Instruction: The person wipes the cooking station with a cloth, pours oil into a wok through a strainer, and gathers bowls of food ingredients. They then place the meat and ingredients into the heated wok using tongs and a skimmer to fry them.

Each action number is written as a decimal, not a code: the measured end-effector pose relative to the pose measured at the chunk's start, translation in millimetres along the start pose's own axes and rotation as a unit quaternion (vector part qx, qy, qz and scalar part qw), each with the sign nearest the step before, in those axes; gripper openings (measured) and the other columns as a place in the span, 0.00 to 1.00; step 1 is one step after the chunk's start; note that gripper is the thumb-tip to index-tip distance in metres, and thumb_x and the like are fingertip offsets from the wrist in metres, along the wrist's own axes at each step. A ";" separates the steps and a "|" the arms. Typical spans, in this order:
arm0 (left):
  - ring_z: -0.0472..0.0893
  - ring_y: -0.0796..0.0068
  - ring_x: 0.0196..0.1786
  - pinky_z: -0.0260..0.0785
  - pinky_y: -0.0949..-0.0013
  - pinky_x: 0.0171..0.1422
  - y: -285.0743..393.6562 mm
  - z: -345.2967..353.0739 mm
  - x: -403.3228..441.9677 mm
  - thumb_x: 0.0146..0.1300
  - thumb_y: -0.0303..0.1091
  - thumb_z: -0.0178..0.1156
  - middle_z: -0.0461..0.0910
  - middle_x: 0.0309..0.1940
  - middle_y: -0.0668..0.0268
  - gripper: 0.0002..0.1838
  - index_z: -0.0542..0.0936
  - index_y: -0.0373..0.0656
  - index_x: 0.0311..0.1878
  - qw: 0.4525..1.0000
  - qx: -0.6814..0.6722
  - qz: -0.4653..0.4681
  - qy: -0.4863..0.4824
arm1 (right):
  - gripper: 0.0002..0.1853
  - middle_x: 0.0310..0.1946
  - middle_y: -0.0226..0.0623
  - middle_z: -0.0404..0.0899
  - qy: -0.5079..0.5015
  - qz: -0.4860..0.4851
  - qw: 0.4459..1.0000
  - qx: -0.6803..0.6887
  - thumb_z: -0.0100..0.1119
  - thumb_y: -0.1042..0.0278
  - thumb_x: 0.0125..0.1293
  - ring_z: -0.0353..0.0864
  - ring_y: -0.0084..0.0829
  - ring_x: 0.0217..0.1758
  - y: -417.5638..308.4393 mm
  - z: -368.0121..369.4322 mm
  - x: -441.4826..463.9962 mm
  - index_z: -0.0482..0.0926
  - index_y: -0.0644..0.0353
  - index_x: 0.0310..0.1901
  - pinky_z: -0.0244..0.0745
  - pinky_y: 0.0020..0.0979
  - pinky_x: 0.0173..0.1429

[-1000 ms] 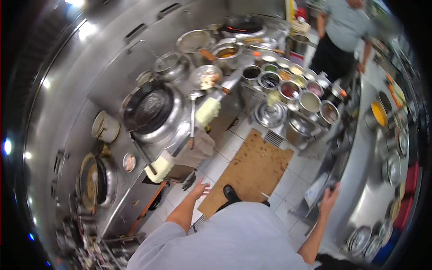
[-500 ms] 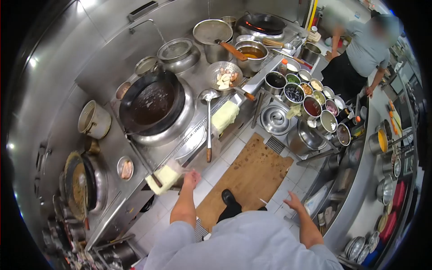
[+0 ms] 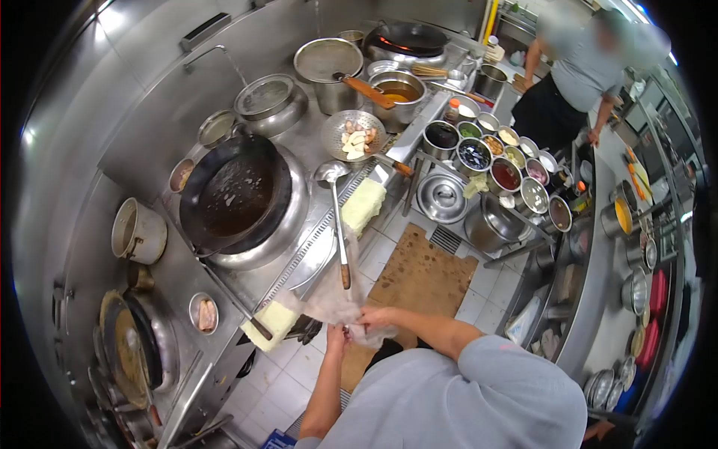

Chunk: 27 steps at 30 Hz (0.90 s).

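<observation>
the left hand [image 3: 338,338] and right hand [image 3: 374,316] pinch a thin cloth [image 3: 327,303] between them. just beyond, the ladle [image 3: 339,224] juts past the counter [image 3: 179,262] edge, with a yellow towel [image 3: 274,325] to their left.

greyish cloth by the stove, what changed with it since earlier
The near part of the greyish cloth has come toward the person; the right hand swung in from the right, joining the left hand in gripping it. The ladle and skimmer stayed put.

Steel stove counter [image 3: 254,280]; on it, ladle [image 3: 338,213], folded yellow cloths [image 3: 364,203].
</observation>
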<state>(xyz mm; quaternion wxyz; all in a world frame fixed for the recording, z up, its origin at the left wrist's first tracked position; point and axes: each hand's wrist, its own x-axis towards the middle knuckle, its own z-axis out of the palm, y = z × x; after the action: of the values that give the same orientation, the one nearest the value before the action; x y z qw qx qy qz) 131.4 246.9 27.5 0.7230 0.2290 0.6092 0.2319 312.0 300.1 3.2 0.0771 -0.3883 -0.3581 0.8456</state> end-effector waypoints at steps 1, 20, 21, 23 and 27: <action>0.80 0.63 0.45 0.73 0.55 0.52 1.9 13.5 -12.0 0.71 0.51 0.44 0.79 0.44 0.62 0.22 0.72 0.43 0.55 0.997 -0.074 0.007 0.013 | 0.17 0.44 0.44 0.79 0.021 0.008 0.997 -0.070 0.57 0.65 0.66 0.79 0.37 0.50 0.0 3.6 14.2 0.75 0.59 0.55 0.79 0.35 0.46; 0.79 0.63 0.50 0.74 0.62 0.53 26.5 123.7 52.2 0.71 0.32 0.48 0.76 0.49 0.56 0.17 0.67 0.35 0.59 0.972 -0.200 0.093 0.080 | 0.31 0.45 0.32 0.78 0.054 -0.082 0.984 -0.147 0.59 0.68 0.62 0.78 0.26 0.42 -22.3 -109.5 -155.4 0.64 0.50 0.68 0.76 0.28 0.44; 0.79 0.63 0.50 0.74 0.62 0.53 31.0 128.7 44.1 0.71 0.32 0.48 0.76 0.49 0.56 0.17 0.67 0.35 0.59 0.970 -0.200 0.096 0.096 | 0.31 0.45 0.32 0.79 0.115 -0.069 0.978 -0.160 0.59 0.68 0.62 0.78 0.26 0.43 -8.4 -133.4 -158.7 0.65 0.51 0.68 0.76 0.28 0.44; 0.77 0.59 0.56 0.72 0.58 0.59 43.7 137.6 33.5 0.73 0.39 0.47 0.74 0.55 0.53 0.22 0.65 0.35 0.63 0.967 -0.173 0.113 0.150 | 0.28 0.43 0.32 0.81 0.181 -0.098 0.956 -0.210 0.59 0.68 0.60 0.79 0.25 0.38 67.1 -220.7 -138.9 0.70 0.49 0.64 0.76 0.27 0.39; 0.72 0.56 0.62 0.67 0.54 0.65 34.7 116.9 33.0 0.73 0.44 0.46 0.70 0.61 0.53 0.27 0.62 0.36 0.67 0.961 -0.258 0.069 0.066 | 0.24 0.38 0.42 0.81 0.377 -0.019 0.845 -0.379 0.59 0.63 0.57 0.82 0.32 0.29 169.9 -321.1 -205.9 0.75 0.50 0.57 0.80 0.35 0.32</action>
<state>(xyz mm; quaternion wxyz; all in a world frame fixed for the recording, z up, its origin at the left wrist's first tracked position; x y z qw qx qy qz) 249.8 288.7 41.1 0.6981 0.0598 0.5578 0.4449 707.0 267.0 -128.0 0.0693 -0.6688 -0.6015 0.4313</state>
